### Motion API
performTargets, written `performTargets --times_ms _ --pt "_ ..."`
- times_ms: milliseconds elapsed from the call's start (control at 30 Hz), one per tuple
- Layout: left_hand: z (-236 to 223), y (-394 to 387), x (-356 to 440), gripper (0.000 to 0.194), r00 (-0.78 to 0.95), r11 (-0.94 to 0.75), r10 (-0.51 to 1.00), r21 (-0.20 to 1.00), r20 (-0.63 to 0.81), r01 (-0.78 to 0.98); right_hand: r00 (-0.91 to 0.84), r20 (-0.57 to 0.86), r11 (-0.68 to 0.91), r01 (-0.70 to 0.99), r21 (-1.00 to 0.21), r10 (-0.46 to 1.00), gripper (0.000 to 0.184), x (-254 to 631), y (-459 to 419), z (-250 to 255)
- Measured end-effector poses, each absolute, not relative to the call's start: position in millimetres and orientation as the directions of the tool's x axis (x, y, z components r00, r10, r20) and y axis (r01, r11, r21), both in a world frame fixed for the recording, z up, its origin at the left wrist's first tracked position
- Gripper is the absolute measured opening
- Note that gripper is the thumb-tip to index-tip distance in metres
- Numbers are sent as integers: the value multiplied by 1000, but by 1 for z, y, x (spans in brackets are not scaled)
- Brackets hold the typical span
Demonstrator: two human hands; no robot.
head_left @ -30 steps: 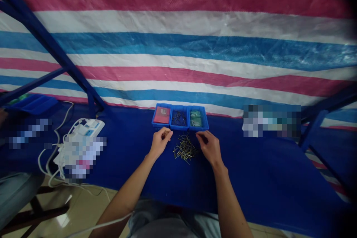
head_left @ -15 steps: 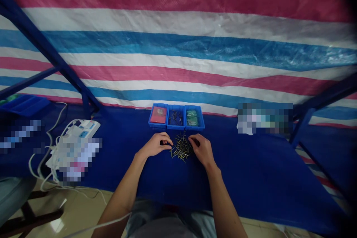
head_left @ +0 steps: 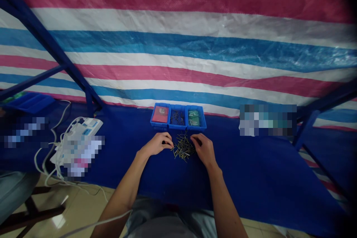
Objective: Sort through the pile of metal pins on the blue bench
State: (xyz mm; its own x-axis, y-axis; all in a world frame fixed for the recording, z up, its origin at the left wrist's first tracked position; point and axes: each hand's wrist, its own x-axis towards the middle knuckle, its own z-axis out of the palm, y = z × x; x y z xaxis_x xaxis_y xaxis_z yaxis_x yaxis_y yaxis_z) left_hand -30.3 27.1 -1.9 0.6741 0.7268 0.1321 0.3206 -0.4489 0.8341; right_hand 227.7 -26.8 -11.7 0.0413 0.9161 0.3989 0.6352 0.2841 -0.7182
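Observation:
A loose pile of thin, brassy and dark screw-like metal pieces (head_left: pixel 184 148) lies on the blue tabletop between my hands. My left hand (head_left: pixel 159 144) is at the pile's left edge, thumb and fingertips pinched together; whatever is between them is too small to make out. On the opposite side, my right hand (head_left: pixel 205 149) has its fingers bent and drawn together by the upper right of the pile, and its grip is partly hidden. Just beyond the pile stand three joined blue bins: a left bin (head_left: pixel 158 125) with a red piece, a middle bin (head_left: pixel 177 126) with dark thin pieces, and a right bin (head_left: pixel 204 122) with green packets.
A white power strip (head_left: pixel 90 126) with tangled cables lies to the left, beside a blurred item. Farther left is another blue tray (head_left: pixel 33 102). Blurred goods (head_left: pixel 264 121) stand at the back right. Blue frame bars (head_left: pixel 60 57) and a striped sheet (head_left: pixel 178 63) rise behind.
The whole view has shifted slightly, moving things a little to the right. My right hand's fingertips sit slightly farther from the pile; my left hand stays at its left edge.

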Motion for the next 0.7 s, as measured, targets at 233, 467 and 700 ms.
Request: performTargets --times_ms 233,467,700 --pt "-1 30 -33 24 651 -357 753 891 98 280 78 417 284 620 -732 905 25 226 -28 -8" --pt "2 22 -25 28 492 -331 853 908 173 255 -58 410 374 539 -755 910 19 200 -35 -2" --pt "2 13 -10 30 342 -323 910 920 236 223 -122 433 431 512 -743 893 17 190 -35 -5"
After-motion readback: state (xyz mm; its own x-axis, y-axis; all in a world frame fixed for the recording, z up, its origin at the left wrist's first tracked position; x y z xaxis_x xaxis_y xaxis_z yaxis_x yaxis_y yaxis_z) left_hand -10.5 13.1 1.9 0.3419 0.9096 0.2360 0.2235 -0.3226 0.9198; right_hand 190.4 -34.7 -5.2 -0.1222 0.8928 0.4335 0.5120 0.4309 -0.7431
